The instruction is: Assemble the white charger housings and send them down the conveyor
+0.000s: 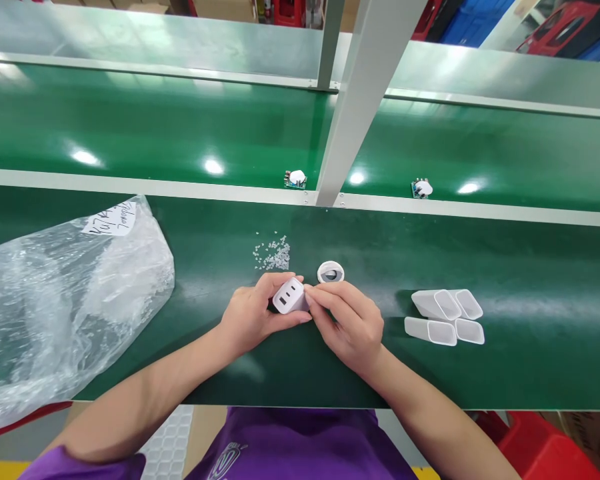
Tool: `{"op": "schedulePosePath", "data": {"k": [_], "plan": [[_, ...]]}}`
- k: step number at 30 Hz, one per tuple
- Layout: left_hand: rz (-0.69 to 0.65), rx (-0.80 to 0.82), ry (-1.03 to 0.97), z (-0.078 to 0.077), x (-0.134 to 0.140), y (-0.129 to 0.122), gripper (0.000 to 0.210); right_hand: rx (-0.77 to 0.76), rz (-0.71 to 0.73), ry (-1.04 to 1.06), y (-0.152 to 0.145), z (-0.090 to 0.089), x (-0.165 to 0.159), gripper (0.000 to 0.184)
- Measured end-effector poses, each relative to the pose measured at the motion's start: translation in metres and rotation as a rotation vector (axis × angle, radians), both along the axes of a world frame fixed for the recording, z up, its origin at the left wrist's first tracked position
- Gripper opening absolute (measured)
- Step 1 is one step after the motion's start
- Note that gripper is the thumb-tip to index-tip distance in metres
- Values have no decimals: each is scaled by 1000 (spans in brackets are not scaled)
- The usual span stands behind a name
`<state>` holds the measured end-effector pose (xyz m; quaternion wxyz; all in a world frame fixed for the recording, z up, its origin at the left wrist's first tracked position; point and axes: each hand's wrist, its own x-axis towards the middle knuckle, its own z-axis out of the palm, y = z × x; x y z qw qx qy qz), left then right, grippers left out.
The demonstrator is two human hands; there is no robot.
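A white charger housing [289,296] with three port openings in its face sits between the thumb and fingers of my left hand [250,312]. My right hand [347,320] is closed in a pinch against the housing's right side; whatever its fingertips hold is too small to make out. Just beyond the right hand lies a round white dish [331,271] with something grey inside. A scatter of tiny clear pieces [275,254] lies on the green table beyond the left hand. Off to the right, several white, open-ended housings [436,305] lie on their sides in a cluster.
A large clear plastic bag [130,280] with a handwritten label covers the table's left side. A grey metal post [359,100] rises from the rail at the back. Two small circuit boards, one left [296,179] and one right [422,189], rest by that rail.
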<state>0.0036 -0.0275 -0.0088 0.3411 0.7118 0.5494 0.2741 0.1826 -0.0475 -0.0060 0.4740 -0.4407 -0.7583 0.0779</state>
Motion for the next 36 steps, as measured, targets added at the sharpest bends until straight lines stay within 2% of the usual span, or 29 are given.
{"op": "schedulePosePath", "data": {"k": [6, 10, 17, 28, 36], "plan": [[113, 77, 121, -3, -5, 3, 66, -16, 5, 4, -10, -9, -12, 53], [101, 79, 101, -2, -6, 6, 63, -17, 5, -5, -13, -10, -16, 64], [38, 32, 60, 2, -6, 5, 43, -244, 88, 186, -12, -5, -16, 52], [-8, 155, 4, -1, -9, 6, 35, -227, 147, 136, -16, -10, -17, 62], [-10, 53, -15, 1, -8, 9, 34, -229, 145, 139, -16, -11, -17, 55]]}}
